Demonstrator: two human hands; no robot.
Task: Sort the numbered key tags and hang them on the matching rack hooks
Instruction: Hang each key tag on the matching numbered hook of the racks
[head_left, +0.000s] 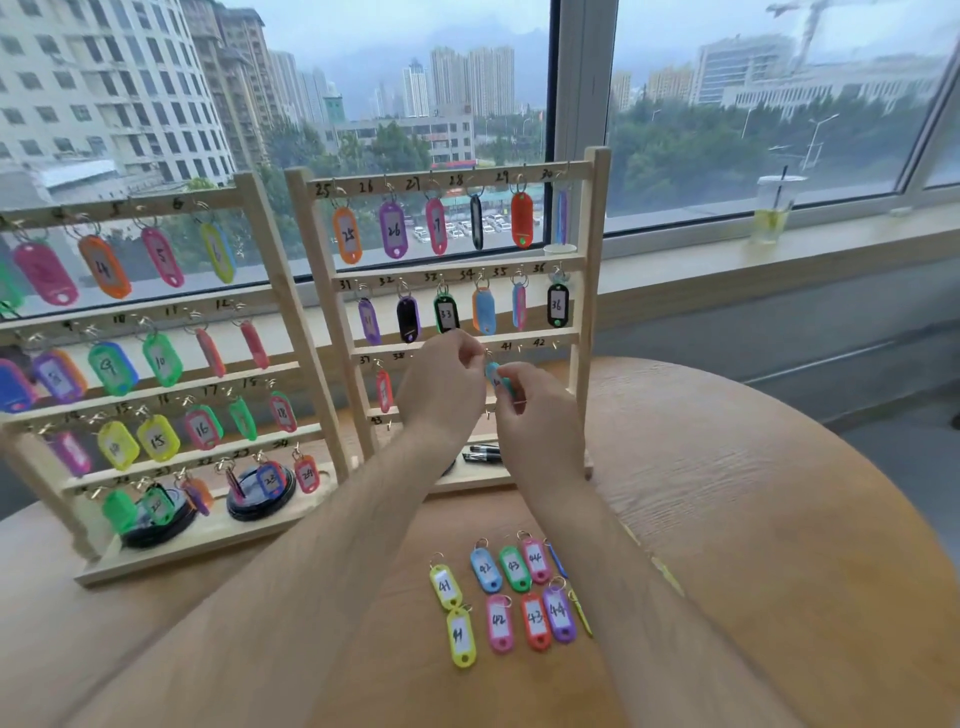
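A teal key tag (493, 375) is held up before the third rail of the right rack (597, 260), near the hooks marked 41 and 42. The right hand (537, 415) pinches its body in curled fingers. The left hand (441, 387), at nine o'clock of it, pinches at its top end, where the ring is too small to make out. At six o'clock, loose tags (498, 597) numbered 41 to 44 lie in two rows on the table (753, 519). The left rack (270, 270), at nine o'clock, carries tags on every rail.

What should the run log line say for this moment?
step: hanging teal tag on right rack | right hand: pinches tag | left hand: at its ring | table: loose tags wait
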